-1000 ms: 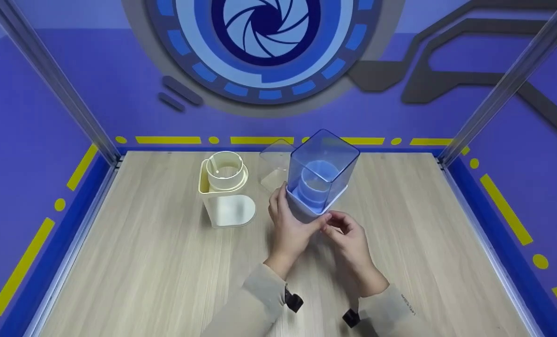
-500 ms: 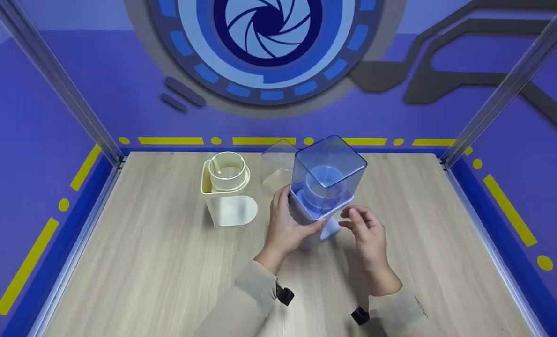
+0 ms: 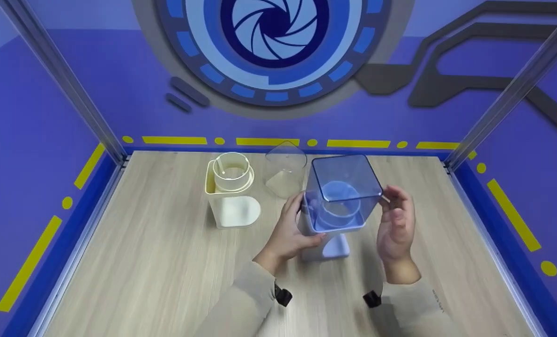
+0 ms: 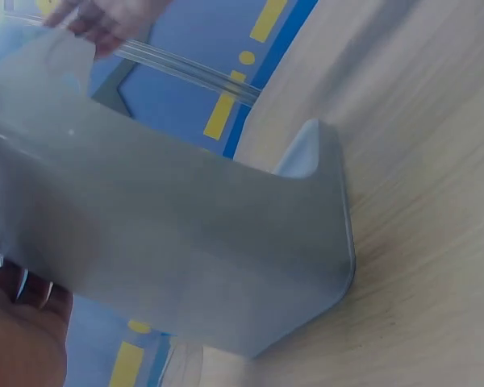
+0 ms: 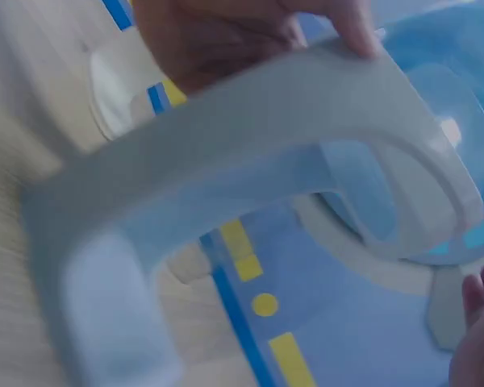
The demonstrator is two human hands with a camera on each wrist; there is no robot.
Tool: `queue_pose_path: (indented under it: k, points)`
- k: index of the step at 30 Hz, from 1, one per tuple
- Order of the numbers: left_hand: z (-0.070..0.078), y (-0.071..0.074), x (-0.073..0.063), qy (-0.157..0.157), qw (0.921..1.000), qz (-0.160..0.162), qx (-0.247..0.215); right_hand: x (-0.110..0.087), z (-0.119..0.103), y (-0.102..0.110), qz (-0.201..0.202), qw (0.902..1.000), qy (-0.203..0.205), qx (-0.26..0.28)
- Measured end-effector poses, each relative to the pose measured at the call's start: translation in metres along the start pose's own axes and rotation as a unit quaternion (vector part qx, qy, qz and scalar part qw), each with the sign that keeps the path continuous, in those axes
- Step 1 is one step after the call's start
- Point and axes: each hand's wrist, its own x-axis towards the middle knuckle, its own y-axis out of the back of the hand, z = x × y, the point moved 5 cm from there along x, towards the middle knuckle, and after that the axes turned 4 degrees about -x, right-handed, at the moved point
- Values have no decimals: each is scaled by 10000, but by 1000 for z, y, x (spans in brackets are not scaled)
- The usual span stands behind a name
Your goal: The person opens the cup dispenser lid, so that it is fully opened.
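Observation:
My left hand (image 3: pixel 283 238) grips the left side of a pale blue C-shaped stand (image 3: pixel 337 248), its thumb lying across the front. On the stand's top sits a see-through blue box (image 3: pixel 346 175), with a round blue collar showing inside it. In the left wrist view the stand's side (image 4: pixel 185 218) runs down to a broad foot by the table. At the box's right side is my right hand (image 3: pixel 397 229), its fingers loosely bent and pinching nothing, fingertips right by the box's corner. The right wrist view has these fingers (image 5: pixel 476 339) beside the stand's upper part.
A cream stand (image 3: pixel 217 208) of similar shape with a round collar stands at the left on the wooden table (image 3: pixel 156 262). A clear, colourless container (image 3: pixel 285 171) is behind my left hand, near the back edge. Walls bound the table at the back and both sides.
The blue stand and box have turned and come right and nearer, so the foot now shows. My right hand has left the front corner and moved to the box's right side.

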Motion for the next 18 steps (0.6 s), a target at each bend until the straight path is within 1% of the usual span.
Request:
queue_pose_path:
  k: [2,5,8,11,15,18]
  points:
    - [-1,-2,0,-98,9995,-201,-224,9,-6,-4,-518,9986,63,-1]
    - [-2,-3,0,-205,9982,-404,-401,20,-12,-12,-1197,9927,-31,-112]
    - [-2,-3,0,-211,9978,-451,-430,27,-14,-20,-1730,9844,-204,-233]
    - [0,-3,1,-136,9982,-400,-425,30,-14,-26,-2290,9723,-310,-339]
    - [3,-4,3,42,9982,-376,-467,32,-12,-28,-2845,9565,-339,-547]
    - [4,-5,4,184,9981,-364,-465,33,-9,-27,-2985,9493,-403,-900]
